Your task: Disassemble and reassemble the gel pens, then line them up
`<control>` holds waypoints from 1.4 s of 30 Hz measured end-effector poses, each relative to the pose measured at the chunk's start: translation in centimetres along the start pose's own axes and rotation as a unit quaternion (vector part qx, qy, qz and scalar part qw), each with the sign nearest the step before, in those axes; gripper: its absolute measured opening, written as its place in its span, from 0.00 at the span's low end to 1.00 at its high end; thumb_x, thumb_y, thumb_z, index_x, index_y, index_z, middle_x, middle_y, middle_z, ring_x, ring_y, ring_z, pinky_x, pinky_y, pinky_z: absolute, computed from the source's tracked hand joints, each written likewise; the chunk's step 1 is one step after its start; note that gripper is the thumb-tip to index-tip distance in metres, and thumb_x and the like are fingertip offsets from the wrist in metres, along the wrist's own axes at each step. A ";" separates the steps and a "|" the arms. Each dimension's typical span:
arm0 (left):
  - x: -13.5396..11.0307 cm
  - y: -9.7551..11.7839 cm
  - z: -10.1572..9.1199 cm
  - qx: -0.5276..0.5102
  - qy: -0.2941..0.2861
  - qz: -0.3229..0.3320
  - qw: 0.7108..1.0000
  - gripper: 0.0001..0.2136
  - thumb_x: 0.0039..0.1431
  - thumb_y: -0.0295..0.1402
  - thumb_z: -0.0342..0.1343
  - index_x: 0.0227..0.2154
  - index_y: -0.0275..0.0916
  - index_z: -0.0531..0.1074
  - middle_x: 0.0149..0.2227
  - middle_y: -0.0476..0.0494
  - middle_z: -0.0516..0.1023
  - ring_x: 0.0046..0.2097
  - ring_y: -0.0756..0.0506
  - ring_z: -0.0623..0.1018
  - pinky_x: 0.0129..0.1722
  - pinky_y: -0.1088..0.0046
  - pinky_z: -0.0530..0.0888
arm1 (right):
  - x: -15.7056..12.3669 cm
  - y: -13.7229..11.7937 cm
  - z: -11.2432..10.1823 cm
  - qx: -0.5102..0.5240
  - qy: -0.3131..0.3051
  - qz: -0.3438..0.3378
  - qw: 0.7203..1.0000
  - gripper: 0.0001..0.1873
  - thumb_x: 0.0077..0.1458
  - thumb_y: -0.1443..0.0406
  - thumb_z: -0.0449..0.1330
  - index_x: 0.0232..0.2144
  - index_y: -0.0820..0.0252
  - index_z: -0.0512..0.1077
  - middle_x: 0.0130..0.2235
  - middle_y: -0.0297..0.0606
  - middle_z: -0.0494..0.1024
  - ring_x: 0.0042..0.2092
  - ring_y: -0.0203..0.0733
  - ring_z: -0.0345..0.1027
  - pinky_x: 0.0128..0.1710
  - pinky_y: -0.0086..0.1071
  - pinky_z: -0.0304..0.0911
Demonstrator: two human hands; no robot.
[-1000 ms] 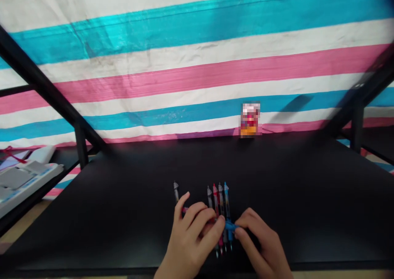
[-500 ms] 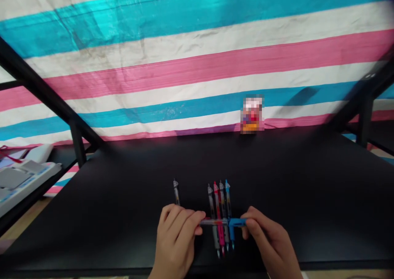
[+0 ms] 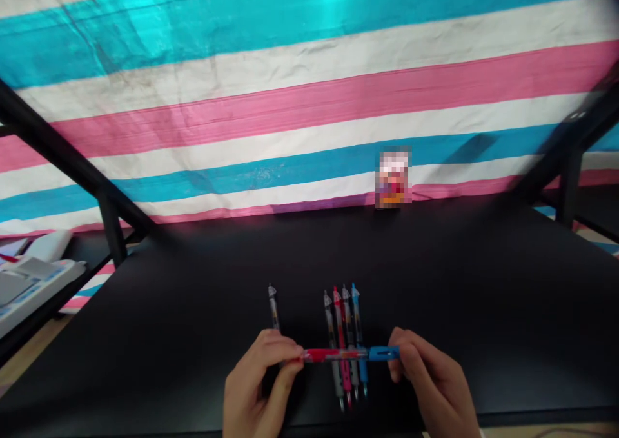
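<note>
The left hand point(image 3: 258, 386) and right hand point(image 3: 432, 386) stay apart, pinching opposite ends of a red-and-blue pen point(image 3: 336, 355) held across four pens point(image 3: 344, 341) lying side by side on the worktop point(image 3: 483, 283). A lone pen point(image 3: 273, 306) lies left; a blurred packet point(image 3: 393, 177) stands behind, against a striped sheet point(image 3: 309, 102).

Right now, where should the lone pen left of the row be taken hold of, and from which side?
Best pinch the lone pen by its exposed far half, coming from above and the far side. It seems to lie flat on the table, with a gap to the row of pens, so that side looks free, while the left hand covers its near end.
</note>
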State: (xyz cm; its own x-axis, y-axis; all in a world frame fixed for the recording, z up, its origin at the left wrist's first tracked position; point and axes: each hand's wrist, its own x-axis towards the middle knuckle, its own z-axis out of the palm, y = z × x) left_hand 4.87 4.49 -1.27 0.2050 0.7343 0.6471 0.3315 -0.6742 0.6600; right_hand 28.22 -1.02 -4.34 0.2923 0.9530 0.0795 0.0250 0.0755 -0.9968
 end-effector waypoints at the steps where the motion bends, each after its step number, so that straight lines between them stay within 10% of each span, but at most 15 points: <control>1: 0.1 0.1 0.0 -0.003 0.008 -0.004 1.000 0.10 0.62 0.20 0.60 0.37 0.44 0.79 0.31 0.50 0.83 0.35 0.48 0.82 0.41 0.75 0.79 | 0.0 0.0 0.0 0.003 -0.004 0.002 1.000 0.28 0.74 0.52 0.52 0.21 0.57 0.66 0.26 0.32 0.65 0.28 0.37 0.57 0.30 0.32 0.52; 11: -0.8 -0.3 -0.2 -0.043 0.058 -0.083 0.994 0.08 0.62 0.21 0.62 0.34 0.43 0.80 0.28 0.48 0.80 0.31 0.48 0.79 0.31 0.77 0.77 | -0.4 0.2 0.4 0.014 0.011 -0.001 1.000 0.17 0.65 0.48 0.63 0.48 0.50 0.78 0.36 0.34 0.73 0.34 0.41 0.64 0.35 0.32 0.59; 17: -0.6 -0.3 -0.2 -0.053 0.038 -0.071 0.995 0.10 0.62 0.20 0.61 0.34 0.43 0.80 0.28 0.49 0.80 0.30 0.48 0.78 0.31 0.77 0.76 | -0.1 -0.5 0.1 0.022 -0.033 0.021 0.999 0.26 0.72 0.49 0.54 0.25 0.56 0.71 0.28 0.34 0.67 0.30 0.39 0.57 0.31 0.33 0.53; 42: -0.4 0.4 0.2 -0.075 0.079 -0.109 0.988 0.05 0.64 0.28 0.64 0.32 0.42 0.81 0.27 0.47 0.79 0.30 0.47 0.77 0.29 0.76 0.75 | 0.3 -0.1 -0.2 0.030 -0.019 0.049 0.998 0.22 0.67 0.48 0.60 0.30 0.57 0.75 0.28 0.33 0.70 0.28 0.38 0.60 0.30 0.31 0.57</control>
State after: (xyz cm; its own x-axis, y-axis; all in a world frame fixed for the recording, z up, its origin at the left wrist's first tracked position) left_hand 5.15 3.89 -1.36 -0.0068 0.8493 0.5278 0.2094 -0.5149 0.8313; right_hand 28.46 -0.84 -4.22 0.2547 0.9669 -0.0179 -0.0602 -0.0027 -0.9982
